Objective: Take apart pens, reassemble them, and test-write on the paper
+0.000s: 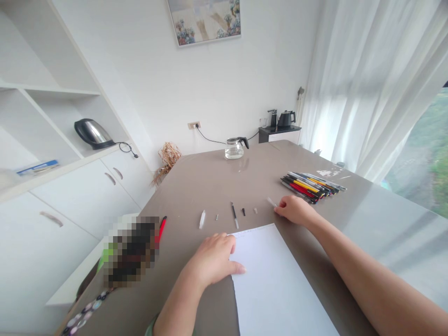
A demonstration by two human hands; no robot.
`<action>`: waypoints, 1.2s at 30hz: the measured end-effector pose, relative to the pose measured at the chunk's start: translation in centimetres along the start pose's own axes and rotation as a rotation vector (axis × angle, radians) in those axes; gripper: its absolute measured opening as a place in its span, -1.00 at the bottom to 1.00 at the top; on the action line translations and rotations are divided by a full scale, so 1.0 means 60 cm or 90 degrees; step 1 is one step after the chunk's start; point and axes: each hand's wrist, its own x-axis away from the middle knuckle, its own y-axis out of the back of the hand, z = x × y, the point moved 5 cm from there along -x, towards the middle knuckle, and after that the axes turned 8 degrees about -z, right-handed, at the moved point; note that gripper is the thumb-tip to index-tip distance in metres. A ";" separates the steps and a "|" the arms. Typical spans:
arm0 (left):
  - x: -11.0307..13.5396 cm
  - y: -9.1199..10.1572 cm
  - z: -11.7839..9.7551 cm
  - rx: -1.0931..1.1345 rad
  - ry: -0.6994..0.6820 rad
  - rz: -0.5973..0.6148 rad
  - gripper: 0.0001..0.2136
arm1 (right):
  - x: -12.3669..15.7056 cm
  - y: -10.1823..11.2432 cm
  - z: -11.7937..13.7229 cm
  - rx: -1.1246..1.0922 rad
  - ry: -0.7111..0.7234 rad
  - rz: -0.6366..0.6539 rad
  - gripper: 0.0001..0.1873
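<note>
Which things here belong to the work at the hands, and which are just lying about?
In use, apparently:
- white paper, under left hand
- clear tube, at fingertips of right hand
- refill, small black piece
- pen pile, probably

Lying about, apparently:
- glass pot
- steel kettle
- framed picture

A single head-worn view looks forward and down along the desk [196, 182], wide enough to reach the cabinets [80, 200] at its left edge and the curtain [339, 88] at its right. The left hand [217, 256] and right hand [293, 208] lie near; the wall [154, 84] stands well beyond, facing the lens.
</note>
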 end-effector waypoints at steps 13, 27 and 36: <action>-0.006 0.022 -0.012 0.263 -0.015 -0.178 -0.70 | 0.055 0.029 0.087 -0.416 0.098 0.064 -0.71; -0.024 0.005 0.012 0.695 0.134 -0.223 -0.67 | 0.106 0.006 0.144 -0.411 0.208 0.063 -0.71; -0.028 -0.002 0.022 0.723 0.157 -0.204 -0.65 | 0.039 -0.020 0.096 -0.115 0.213 -0.136 -0.70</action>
